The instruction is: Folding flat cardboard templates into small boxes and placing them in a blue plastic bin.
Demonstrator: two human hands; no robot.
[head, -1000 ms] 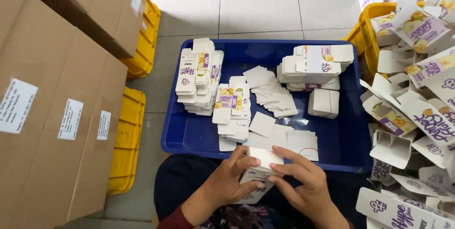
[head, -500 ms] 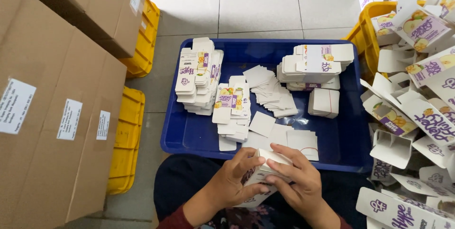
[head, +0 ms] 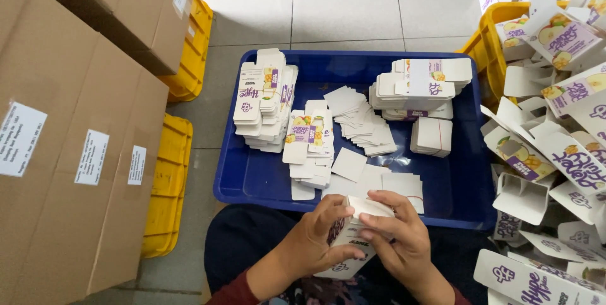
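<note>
Both my hands hold one small white carton [head: 351, 237] with purple print, over my lap just in front of the blue tray [head: 252, 182]. My left hand [head: 312, 239] wraps its left side. My right hand [head: 398, 235] grips the right side, its fingers pressing on the top flap. The lower end of the carton shows below my hands.
The blue tray holds stacks of flat white-and-purple carton blanks [head: 265, 100], [head: 420, 87], loose white cards [head: 363, 128] and a banded bundle [head: 432, 136]. Folded cartons [head: 555, 134] pile up at the right over a yellow crate [head: 486, 49]. Brown cardboard boxes [head: 69, 153] and yellow crates [head: 167, 191] stand at the left.
The carton has turned in my hands, showing more purple print, and my right fingers have closed over its top flap. Both hands shifted slightly right.
</note>
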